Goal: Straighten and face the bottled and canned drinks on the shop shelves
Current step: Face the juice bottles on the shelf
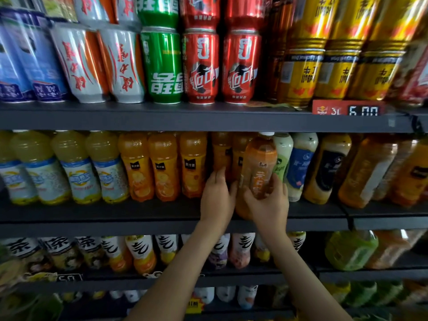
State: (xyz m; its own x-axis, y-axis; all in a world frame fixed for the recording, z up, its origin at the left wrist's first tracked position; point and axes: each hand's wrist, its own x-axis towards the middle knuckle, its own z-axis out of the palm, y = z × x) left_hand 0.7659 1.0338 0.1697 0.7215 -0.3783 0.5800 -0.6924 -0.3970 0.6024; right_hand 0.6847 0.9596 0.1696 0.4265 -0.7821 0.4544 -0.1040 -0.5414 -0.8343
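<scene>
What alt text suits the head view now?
The right hand grips a tilted amber plastic bottle with a white cap at the front of the dark shelf, the left hand beside it. Orange juice bottles stand alongside; drink cans line the shelf above.

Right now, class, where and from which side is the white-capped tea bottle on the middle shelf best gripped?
Probably grip the tea bottle round its labelled lower body, coming from the front. Its cap sits under the upper shelf and bottles crowd both sides, leaving only the front free; the right hand holds it there.
</scene>
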